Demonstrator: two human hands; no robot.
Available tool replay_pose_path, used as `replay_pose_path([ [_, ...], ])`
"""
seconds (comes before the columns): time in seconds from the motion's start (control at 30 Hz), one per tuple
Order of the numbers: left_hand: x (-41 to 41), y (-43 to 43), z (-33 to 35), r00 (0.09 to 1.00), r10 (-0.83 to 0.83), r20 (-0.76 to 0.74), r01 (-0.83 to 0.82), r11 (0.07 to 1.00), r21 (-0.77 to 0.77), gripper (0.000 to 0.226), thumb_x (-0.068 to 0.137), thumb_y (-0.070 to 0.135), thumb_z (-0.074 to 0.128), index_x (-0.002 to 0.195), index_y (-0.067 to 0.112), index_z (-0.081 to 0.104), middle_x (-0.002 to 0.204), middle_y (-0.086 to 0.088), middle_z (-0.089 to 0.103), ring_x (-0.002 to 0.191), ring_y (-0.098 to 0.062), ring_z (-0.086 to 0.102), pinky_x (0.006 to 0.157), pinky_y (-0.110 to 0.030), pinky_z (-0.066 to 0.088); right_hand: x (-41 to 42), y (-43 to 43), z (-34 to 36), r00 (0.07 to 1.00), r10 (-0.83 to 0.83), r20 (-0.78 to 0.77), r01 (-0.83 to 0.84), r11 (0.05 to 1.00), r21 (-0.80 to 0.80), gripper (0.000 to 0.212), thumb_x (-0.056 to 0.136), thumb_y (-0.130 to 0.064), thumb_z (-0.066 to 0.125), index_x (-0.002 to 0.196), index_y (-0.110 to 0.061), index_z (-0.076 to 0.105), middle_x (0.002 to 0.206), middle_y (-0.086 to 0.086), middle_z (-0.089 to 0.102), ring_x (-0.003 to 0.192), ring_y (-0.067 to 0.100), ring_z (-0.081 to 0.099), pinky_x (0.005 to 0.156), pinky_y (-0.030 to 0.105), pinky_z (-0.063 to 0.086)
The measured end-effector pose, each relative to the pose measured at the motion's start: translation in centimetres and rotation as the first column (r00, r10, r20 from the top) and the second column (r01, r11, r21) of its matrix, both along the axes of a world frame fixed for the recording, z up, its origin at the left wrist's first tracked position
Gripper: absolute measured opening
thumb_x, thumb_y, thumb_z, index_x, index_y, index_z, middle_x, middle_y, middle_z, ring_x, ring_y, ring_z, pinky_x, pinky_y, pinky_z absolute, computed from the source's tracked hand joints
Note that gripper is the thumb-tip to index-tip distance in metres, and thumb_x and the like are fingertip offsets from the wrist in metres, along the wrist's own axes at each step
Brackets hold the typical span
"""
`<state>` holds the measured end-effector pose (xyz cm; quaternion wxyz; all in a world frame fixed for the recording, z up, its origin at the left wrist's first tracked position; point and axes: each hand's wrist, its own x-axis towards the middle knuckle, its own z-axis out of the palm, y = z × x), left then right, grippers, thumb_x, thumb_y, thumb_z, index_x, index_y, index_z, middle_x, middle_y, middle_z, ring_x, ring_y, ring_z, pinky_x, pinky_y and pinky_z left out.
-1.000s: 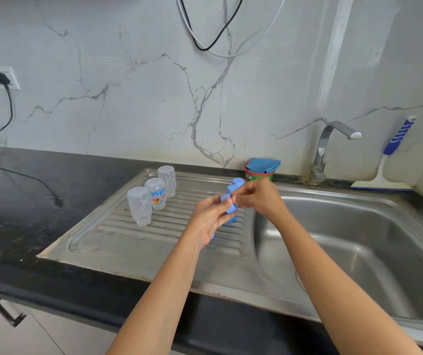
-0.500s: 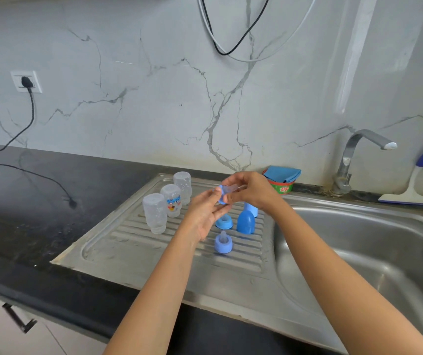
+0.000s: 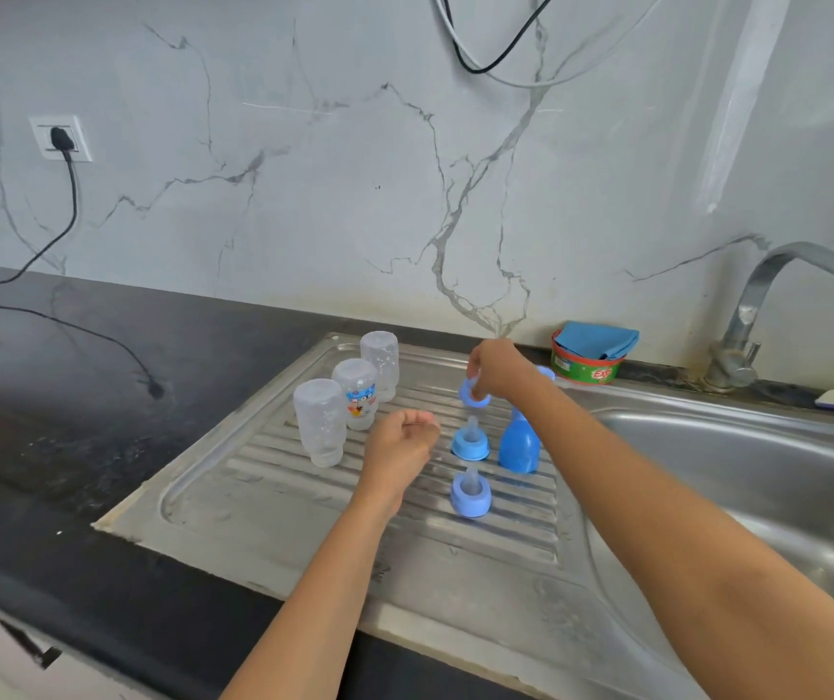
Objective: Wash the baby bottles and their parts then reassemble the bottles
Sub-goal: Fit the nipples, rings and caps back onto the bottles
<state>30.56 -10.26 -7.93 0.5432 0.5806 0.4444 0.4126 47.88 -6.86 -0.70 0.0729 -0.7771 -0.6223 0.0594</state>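
Observation:
Three clear bottles stand upside down on the steel drainboard (image 3: 273,502): a near one (image 3: 320,420), a printed middle one (image 3: 357,393) and a far one (image 3: 380,363). My right hand (image 3: 496,368) pinches a blue collar with its teat (image 3: 474,394) just above the board. Two more blue collars with teats sit in a line toward me, the middle collar (image 3: 470,442) and the near collar (image 3: 470,495). A blue cap (image 3: 518,447) stands right of them. My left hand (image 3: 400,449) hovers loosely curled between bottles and collars, holding nothing.
A sink basin (image 3: 758,477) lies to the right under a tap (image 3: 758,315). A red tub with a blue cloth (image 3: 591,353) sits by the wall. A black cord (image 3: 102,341) lies on the dark counter at left.
My hands have parted. The right hand carried the collar and teat down toward the far end of the drainboard; the left hand let go and dropped lower, now empty.

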Motion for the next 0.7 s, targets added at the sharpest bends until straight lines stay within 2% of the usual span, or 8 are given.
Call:
replay_pose_path([
  [0.1, 0.3, 0.3, -0.4, 1.0, 0.001, -0.027, -0.001, 1.0, 0.012, 0.009, 0.089, 0.015, 0.061, 0.093, 0.023, 0.062, 0.096, 0.001, 0.066, 0.09, -0.014, 0.063, 0.085, -0.034, 0.056, 0.1, 1.2, -0.7, 0.996, -0.006, 0.088, 0.012, 0.998, -0.069, 0.031, 0.082, -0.014, 0.066, 0.112, -0.005, 0.066, 0.111, 0.011, 0.069, 0.078, 0.017, 0.054, 0.08, 0.029, 0.053],
  [0.27, 0.4, 0.1, -0.5, 0.995, 0.019, -0.097, -0.012, 0.997, 0.074, 0.01, 0.089, 0.017, 0.061, 0.099, 0.021, 0.062, 0.098, 0.002, 0.066, 0.092, -0.014, 0.064, 0.083, -0.033, 0.057, -0.1, 1.4, -1.5, 0.991, -0.009, 0.133, 0.025, 0.993, -0.118, 0.032, 0.083, -0.016, 0.067, 0.114, -0.005, 0.066, 0.113, 0.007, 0.068, 0.08, 0.015, 0.055, 0.083, 0.024, 0.052],
  [0.4, 0.0, -0.3, -0.6, 0.988, 0.046, -0.151, -0.024, 0.99, 0.14, 0.014, 0.09, 0.017, 0.061, 0.104, 0.018, 0.062, 0.099, 0.003, 0.066, 0.087, -0.009, 0.063, 0.077, -0.027, 0.055, -0.2, 0.8, -1.6, 0.995, -0.012, 0.103, 0.021, 0.996, -0.087, 0.034, 0.086, -0.013, 0.064, 0.119, -0.005, 0.063, 0.119, 0.008, 0.065, 0.1, 0.019, 0.064, 0.086, 0.025, 0.051],
  [0.47, -0.3, -0.7, -0.5, 0.984, 0.067, -0.167, -0.038, 0.984, 0.174, 0.016, 0.09, 0.016, 0.06, 0.106, 0.016, 0.062, 0.099, 0.003, 0.066, 0.085, -0.006, 0.061, 0.072, -0.017, 0.051, -0.2, 0.2, -1.3, 0.998, -0.024, 0.056, 0.026, 0.999, -0.037, 0.034, 0.086, -0.008, 0.061, 0.12, -0.003, 0.062, 0.12, 0.012, 0.063, 0.094, 0.021, 0.063, 0.082, 0.028, 0.051],
  [0.53, -0.6, -1.3, -0.2, 0.978, 0.083, -0.19, -0.045, 0.98, 0.196, 0.017, 0.091, 0.015, 0.059, 0.108, 0.014, 0.061, 0.099, 0.005, 0.064, 0.084, -0.003, 0.058, 0.063, -0.005, 0.043, -0.3, -0.5, -1.0, 0.999, -0.035, 0.004, 0.035, 0.999, 0.012, 0.034, 0.085, -0.003, 0.059, 0.119, 0.0, 0.061, 0.119, 0.016, 0.062, 0.084, 0.021, 0.057, 0.072, 0.028, 0.048],
  [0.6, -1.0, -2.0, 0.5, 0.978, 0.101, -0.181, -0.059, 0.973, 0.224, 0.017, 0.09, 0.013, 0.06, 0.107, 0.014, 0.06, 0.097, 0.005, 0.063, 0.08, -0.001, 0.056, 0.056, 0.0, 0.04, -0.6, -1.7, -0.6, 0.998, -0.028, -0.062, 0.033, 0.997, 0.071, 0.034, 0.085, -0.005, 0.06, 0.118, 0.001, 0.061, 0.118, 0.017, 0.061, 0.091, 0.026, 0.061, 0.072, 0.027, 0.045],
  [0.7, -2.1, -3.0, 2.0, 0.981, 0.183, -0.068, -0.149, 0.927, 0.344, 0.02, 0.085, 0.009, 0.067, 0.101, 0.017, 0.058, 0.09, 0.008, 0.062, 0.079, -0.004, 0.058, 0.064, -0.001, 0.041, -1.5, -4.1, 0.0, 0.979, 0.018, -0.201, 0.019, 0.984, 0.179, 0.028, 0.082, -0.01, 0.066, 0.11, -0.006, 0.064, 0.11, 0.012, 0.062, 0.097, 0.025, 0.062, 0.079, 0.029, 0.05],
])
